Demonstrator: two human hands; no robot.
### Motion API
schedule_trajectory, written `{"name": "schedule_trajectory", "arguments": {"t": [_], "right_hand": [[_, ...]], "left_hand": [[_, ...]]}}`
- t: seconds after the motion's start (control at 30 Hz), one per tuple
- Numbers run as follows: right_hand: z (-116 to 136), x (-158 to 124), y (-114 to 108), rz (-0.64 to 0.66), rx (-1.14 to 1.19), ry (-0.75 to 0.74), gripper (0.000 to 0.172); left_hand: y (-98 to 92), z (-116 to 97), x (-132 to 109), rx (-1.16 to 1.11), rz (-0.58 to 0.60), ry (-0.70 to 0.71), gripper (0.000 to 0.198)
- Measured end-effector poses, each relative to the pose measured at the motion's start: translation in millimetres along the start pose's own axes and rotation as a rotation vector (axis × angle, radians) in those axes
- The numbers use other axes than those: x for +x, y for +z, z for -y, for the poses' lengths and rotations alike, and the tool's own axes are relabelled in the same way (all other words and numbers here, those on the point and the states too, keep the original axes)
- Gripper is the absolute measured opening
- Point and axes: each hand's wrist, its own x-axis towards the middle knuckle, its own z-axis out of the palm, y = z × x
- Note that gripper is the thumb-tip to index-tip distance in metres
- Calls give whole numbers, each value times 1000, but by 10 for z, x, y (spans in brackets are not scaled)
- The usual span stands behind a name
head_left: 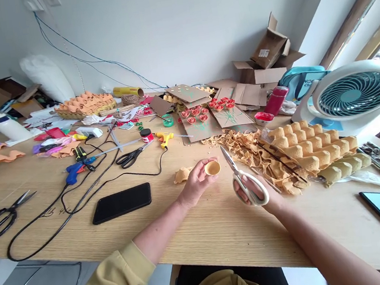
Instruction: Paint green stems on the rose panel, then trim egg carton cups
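Near the middle of the table, my left hand [197, 182] grips a small tan egg carton cup [212, 168], its round opening tilted up toward me. A pair of scissors [252, 196] with cream handles is in my right hand [243, 190], the fingers through the loops. Its blades point up and away, just right of the cup and apart from it. Another torn piece of egg carton [181, 175] lies beside my left hand, partly hidden behind it. A heap of carton scraps [247, 151] spreads just beyond the scissors.
Egg trays [311, 143] and a white fan [351, 93] stand right. A phone [121, 203], black scissors [2, 216], a blue glue gun [72, 173] and a yellow glue gun [166, 139] with looping cords lie left. Cardboard with red flowers [198, 125] is behind.
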Motion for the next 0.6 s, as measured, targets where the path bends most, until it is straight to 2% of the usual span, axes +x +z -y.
{"name": "schedule_trajectory", "arguments": {"t": [0.13, 0.2, 0.27, 0.37, 0.47, 0.6], "right_hand": [[7, -14, 88, 107, 260, 37, 54], [-13, 5, 78, 64, 338, -21, 52], [-40, 34, 27, -32, 380, -104, 49], [-75, 68, -72, -173, 390, -191, 43], [-92, 68, -139, -259, 340, -203, 43], [-81, 10, -172, -221, 10, -86, 42]], "left_hand": [[38, -53, -29, -202, 75, -114, 50], [31, -41, -24, -169, 107, -150, 50], [0, -11, -2, -50, 96, -133, 48], [-84, 27, 57, 151, 17, -26, 49], [-193, 3, 126, 265, -82, 82, 50], [-365, -81, 228, 291, -261, 225, 53]]}}
